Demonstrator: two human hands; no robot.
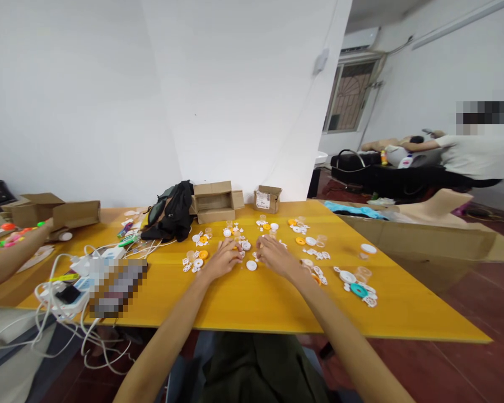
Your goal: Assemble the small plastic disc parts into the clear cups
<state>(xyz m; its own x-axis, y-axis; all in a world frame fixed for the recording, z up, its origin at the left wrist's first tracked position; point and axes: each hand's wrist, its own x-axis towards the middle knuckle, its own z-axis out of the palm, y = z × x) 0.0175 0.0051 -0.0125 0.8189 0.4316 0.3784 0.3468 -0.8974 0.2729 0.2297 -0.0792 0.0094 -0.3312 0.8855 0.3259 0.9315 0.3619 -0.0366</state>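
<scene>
My left hand (pixel 224 258) is low over the middle of the yellow table (pixel 243 308), its fingers bent inward beside small white plastic parts. Facing it, my right hand (pixel 274 256) has its fingers curled down close to the tabletop. Both hands look closed at the fingertips, but what they pinch is too small to make out. Between them lie a white round lid (pixel 251 265) and another white disc (pixel 246 245). Around both hands are small groups of white cut-out pieces, orange rings (pixel 203 254) and clear cups (pixel 320 240).
A teal ring (pixel 359 290) and a lidded clear cup (pixel 368 251) lie to the right. Open cardboard boxes (pixel 214 202) and a black bag (pixel 168 215) stand behind. Cables and a power strip (pixel 109 254) crowd the left. Another person's arm (pixel 17 254) reaches in there; a person sits far right.
</scene>
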